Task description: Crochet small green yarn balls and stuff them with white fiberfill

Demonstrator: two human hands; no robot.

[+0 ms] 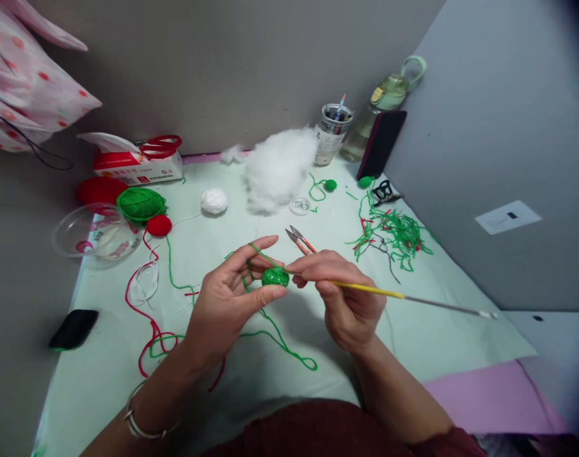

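My left hand point(232, 289) pinches a small green crocheted piece point(275, 277) between thumb and fingers, with green yarn point(265, 255) running over its raised index finger. In my right hand point(349, 295) is a crochet hook point(379, 290) with a yellow grip and a grey shaft; its tip meets the top of the green piece, and the exact stitch is too small to make out. Just beyond the right fingers lie thread snips point(299, 240) with orange handles. A loose strand of green yarn point(282, 343) trails on the table below both hands.
Balls of green yarn point(141, 204), red yarn point(159, 225) and white yarn point(214, 200) sit left, near a clear plastic bowl point(70, 235). White stuffing point(282, 168) is heaped at the back. Green yarn scraps point(399, 235), a phone point(382, 145) and a bottle point(366, 124) stand or lie right.
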